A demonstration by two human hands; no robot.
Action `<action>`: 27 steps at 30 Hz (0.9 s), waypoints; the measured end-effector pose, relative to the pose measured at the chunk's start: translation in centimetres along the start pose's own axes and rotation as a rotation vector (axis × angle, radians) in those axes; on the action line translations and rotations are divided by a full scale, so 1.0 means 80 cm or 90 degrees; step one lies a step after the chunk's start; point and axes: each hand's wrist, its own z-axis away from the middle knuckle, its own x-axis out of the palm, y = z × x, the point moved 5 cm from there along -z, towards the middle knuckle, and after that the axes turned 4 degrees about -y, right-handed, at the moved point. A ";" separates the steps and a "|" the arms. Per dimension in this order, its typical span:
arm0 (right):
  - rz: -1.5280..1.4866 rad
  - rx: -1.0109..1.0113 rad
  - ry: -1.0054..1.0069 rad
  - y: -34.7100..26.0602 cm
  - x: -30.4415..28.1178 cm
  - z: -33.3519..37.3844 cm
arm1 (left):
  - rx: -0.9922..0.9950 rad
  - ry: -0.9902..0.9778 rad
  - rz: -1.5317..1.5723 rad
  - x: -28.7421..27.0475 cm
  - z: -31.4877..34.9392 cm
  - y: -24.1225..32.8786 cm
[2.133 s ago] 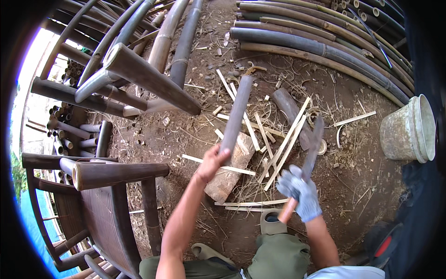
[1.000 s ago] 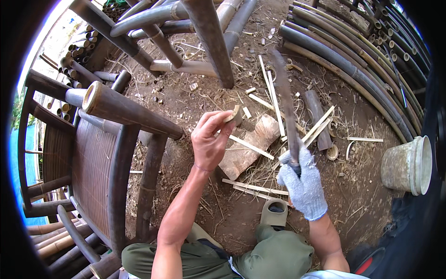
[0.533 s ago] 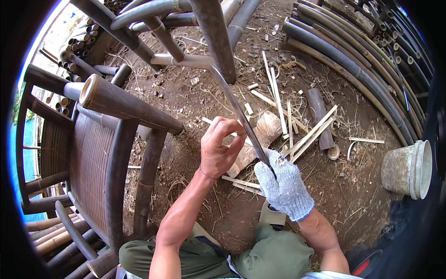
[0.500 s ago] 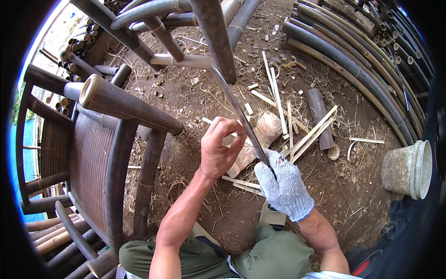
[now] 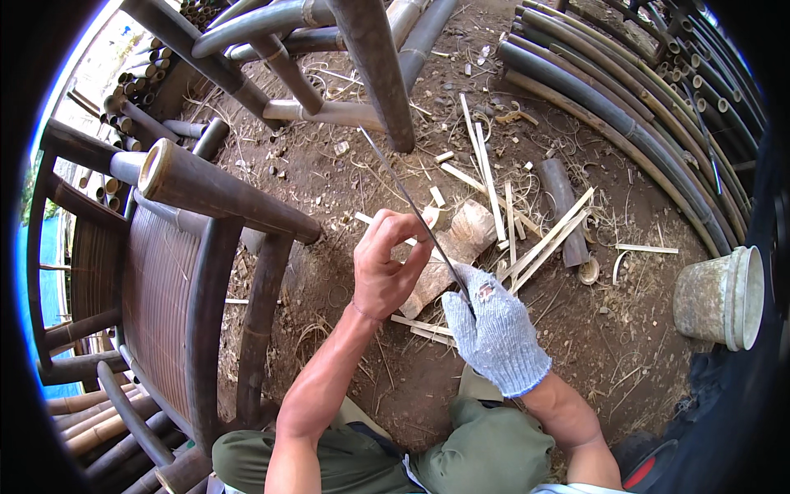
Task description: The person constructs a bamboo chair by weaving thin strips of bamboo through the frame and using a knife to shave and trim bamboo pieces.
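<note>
My right hand (image 5: 499, 333), in a grey knitted glove, is wrapped around the handle end of a long knife (image 5: 401, 188). Its dark, narrow blade slants up and to the left, seen almost edge-on. My bare left hand (image 5: 390, 262) is closed in a pinch beside the middle of the blade, thumb curled to the fingers. Whatever sits between those fingertips is too small to make out. Beneath both hands lies a rough wooden block (image 5: 461, 239) on the dirt, partly hidden by them.
Pale bamboo strips (image 5: 550, 239) are scattered around the block, with a short dark bamboo piece (image 5: 564, 206) behind. Bamboo chairs (image 5: 160, 296) stand at left. Long poles (image 5: 625, 123) are stacked at far right, above a dirty white bucket (image 5: 714, 298).
The blade has rolled from showing its flat side to nearly edge-on, its tip moving slightly left and down. My right hand has turned with it; my left hand stays nearly still.
</note>
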 end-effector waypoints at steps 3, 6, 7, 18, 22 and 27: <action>-0.060 0.036 -0.084 -0.004 -0.005 0.001 | -0.001 0.005 -0.009 0.000 0.002 0.000; -0.068 -0.029 -0.052 0.001 -0.003 0.001 | 0.004 0.005 0.002 0.003 0.001 -0.001; -0.063 -0.061 -0.028 0.002 -0.004 0.000 | 0.009 0.000 0.003 0.004 -0.001 -0.001; 0.132 -0.152 -0.026 0.008 -0.011 -0.031 | 0.141 0.046 -0.386 -0.065 -0.110 0.182; 0.167 -0.128 -0.055 0.005 -0.001 -0.045 | 0.187 -0.207 -0.442 0.014 -0.159 0.133; 0.127 0.051 -0.091 0.010 -0.010 -0.072 | 0.251 -0.214 -0.490 0.035 -0.176 0.101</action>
